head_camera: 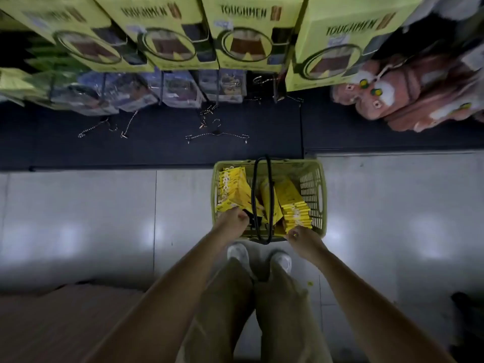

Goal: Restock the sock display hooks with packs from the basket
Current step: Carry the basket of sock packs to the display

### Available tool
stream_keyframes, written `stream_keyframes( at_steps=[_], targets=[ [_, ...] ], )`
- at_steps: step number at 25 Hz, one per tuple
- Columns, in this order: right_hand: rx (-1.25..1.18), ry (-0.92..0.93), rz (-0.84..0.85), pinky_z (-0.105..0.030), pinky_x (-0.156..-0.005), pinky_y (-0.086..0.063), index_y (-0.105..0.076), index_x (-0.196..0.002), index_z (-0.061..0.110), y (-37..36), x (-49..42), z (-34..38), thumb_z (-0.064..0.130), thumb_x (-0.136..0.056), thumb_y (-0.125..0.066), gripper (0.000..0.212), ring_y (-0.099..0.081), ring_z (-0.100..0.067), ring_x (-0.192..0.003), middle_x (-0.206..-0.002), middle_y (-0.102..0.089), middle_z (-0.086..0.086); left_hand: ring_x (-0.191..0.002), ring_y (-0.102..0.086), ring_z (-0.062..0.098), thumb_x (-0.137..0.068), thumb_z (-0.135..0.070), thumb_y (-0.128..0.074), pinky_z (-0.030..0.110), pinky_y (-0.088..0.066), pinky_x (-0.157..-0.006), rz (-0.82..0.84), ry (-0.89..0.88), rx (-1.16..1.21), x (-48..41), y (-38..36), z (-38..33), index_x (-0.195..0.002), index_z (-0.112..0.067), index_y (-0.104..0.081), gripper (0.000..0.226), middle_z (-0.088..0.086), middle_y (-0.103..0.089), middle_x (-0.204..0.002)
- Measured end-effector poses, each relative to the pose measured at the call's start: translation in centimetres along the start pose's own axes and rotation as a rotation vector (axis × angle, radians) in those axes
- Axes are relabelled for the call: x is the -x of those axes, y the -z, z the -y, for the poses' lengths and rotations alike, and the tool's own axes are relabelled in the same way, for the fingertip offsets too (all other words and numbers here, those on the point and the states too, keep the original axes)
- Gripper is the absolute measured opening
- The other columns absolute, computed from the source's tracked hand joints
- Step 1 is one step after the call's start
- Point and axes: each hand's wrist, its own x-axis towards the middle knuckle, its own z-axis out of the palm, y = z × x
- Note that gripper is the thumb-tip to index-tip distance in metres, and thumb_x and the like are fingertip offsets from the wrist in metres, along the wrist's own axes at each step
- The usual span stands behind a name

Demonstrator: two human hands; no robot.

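Sock packs (pixel 294 205), yellow, lay in two leaning stacks inside a green plastic basket (pixel 320 197) that stood on the pale tiled floor (pixel 104 218), just in front of the dark base shelf (pixel 157 148) of the display. Left stack (pixel 231 191) sat against the basket's left wall; right stack filled the right half, its near ends fanned at the front rim. Black carry handle (pixel 262 200) arched across the middle between the two stacks. Left hand (pixel 234 220) was curled over the near end of the left stack, fingers closed on it. Right hand (pixel 301 238) was pinched at the near edge of the right stack, fingertips touching the lowest packs; whether it fully gripped one could not be told. Both arms were bare, reaching down over khaki trousers (pixel 262 310) and white shoes (pixel 238 254) placed just behind the basket. Loose wire hangers (pixel 217 134) lay scattered on the base shelf. Above hung yellow-green boxed packs (pixel 251 30) in a row, clear-bagged goods (pixel 180 91) beneath them, and pink plush items (pixel 408 98) at right.
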Motion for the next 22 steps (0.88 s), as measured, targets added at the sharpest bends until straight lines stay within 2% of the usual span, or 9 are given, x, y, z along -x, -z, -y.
stream_keyframes(
  at_steps=[2,4,7,9,12,15,17,19,22],
  targets=[
    [-0.035,-0.014,-0.03,-0.027,-0.088,-0.041,-0.048,-0.131,0.006,-1.1,-2.4,0.4,0.021,-0.097,-0.042,0.037,-0.053,-0.03,-0.117,-0.129,-0.056,-0.016,-0.1,-0.06,0.023,-0.094,-0.023,-0.048,0.03,-0.046,-0.083,-0.015,0.019,0.078,-2.4,-1.2,0.7,-0.109,-0.008,-0.064,0.027,0.01,-0.065,-0.112],
    [-0.071,0.0,-0.05,-0.031,-0.092,-0.041,-0.034,-0.143,0.006,-2.0,-5.0,0.9,0.017,-0.098,-0.039,0.046,-0.049,-0.031,-0.122,-0.141,-0.046,-0.018,-0.088,-0.057,0.014,-0.094,-0.025,-0.05,0.025,-0.044,-0.074,-0.014,0.029,0.128,-5.2,-2.4,1.1,-0.114,-0.009,-0.061,0.028,0.007,-0.064,-0.115],
    [-0.157,0.042,-0.067,-0.04,-0.082,-0.048,-0.027,-0.146,0.01,-3.1,-9.0,1.1,0.013,-0.097,-0.037,0.049,-0.055,-0.023,-0.096,-0.145,-0.04,-0.016,-0.065,-0.049,0.004,-0.095,-0.025,-0.05,0.021,-0.04,-0.057,-0.01,0.068,0.238,-9.5,-4.3,1.4,-0.122,-0.008,-0.055,0.033,0.006,-0.062,-0.114],
    [-0.187,0.128,-0.101,-0.028,-0.063,-0.045,-0.043,-0.138,0.016,-3.3,-10.7,1.6,0.01,-0.096,-0.038,0.043,-0.056,-0.023,-0.081,-0.134,-0.053,-0.013,-0.067,-0.051,0.007,-0.095,-0.029,-0.049,0.021,-0.041,-0.054,-0.039,0.095,0.309,-11.4,-5.0,1.1,-0.132,-0.009,-0.046,0.042,0.006,-0.059,-0.117],
    [-0.205,0.193,-0.101,-0.025,-0.066,-0.041,-0.065,-0.115,0.014,-3.7,-13.0,2.8,0.002,-0.091,-0.04,0.036,-0.057,-0.023,-0.091,-0.123,-0.06,-0.012,-0.086,-0.06,0.024,-0.094,-0.032,-0.049,0.026,-0.043,-0.062,-0.119,0.099,0.388,-13.5,-5.4,1.2,-0.13,-0.006,-0.046,0.045,0.013,-0.061,-0.118],
    [-0.316,0.051,-0.136,-0.026,-0.07,-0.037,-0.057,-0.12,0.006,-3.7,-15.8,4.8,0.005,-0.092,-0.043,0.031,-0.058,-0.032,-0.104,-0.12,-0.06,-0.017,-0.087,-0.067,0.033,-0.093,-0.026,-0.052,0.038,-0.054,-0.068,-0.216,0.103,0.448,-14.8,-5.1,2.4,-0.115,-0.007,-0.056,0.029,0.017,-0.068,-0.103],
    [-0.376,-0.045,0.003,-0.027,-0.07,-0.035,-0.046,-0.131,0.002,-4.1,-17.3,5.9,0.01,-0.094,-0.045,0.039,-0.056,-0.032,-0.105,-0.119,-0.058,-0.017,-0.085,-0.068,0.033,-0.092,-0.026,-0.053,0.041,-0.055,-0.07,-0.219,0.09,0.486,-14.9,-5.0,3.1,-0.107,-0.012,-0.059,0.021,0.014,-0.069,-0.097],
    [-0.472,-0.078,0.147,-0.028,-0.067,-0.036,-0.053,-0.12,0.004,-4.6,-17.5,6.6,0.017,-0.094,-0.048,0.03,-0.055,-0.024,-0.087,-0.095,-0.057,-0.01,-0.083,-0.068,0.03,-0.092,-0.026,-0.055,0.04,-0.055,-0.069,-0.217,0.074,0.489,-14.7,-4.9,3.4,-0.104,-0.013,-0.06,0.019,0.01,-0.067,-0.09],
    [-0.521,-0.118,0.053,-0.029,-0.068,-0.037,-0.054,-0.109,0.011,-3.6,-16.0,6.0,0.02,-0.091,-0.053,0.02,-0.05,-0.023,-0.086,-0.09,-0.052,-0.007,-0.075,-0.066,0.027,-0.091,-0.02,-0.054,0.035,-0.052,-0.066,-0.229,0.116,0.496,-14.1,-4.5,3.4,-0.111,-0.009,-0.059,0.023,0.006,-0.063,-0.082]
  ],
)
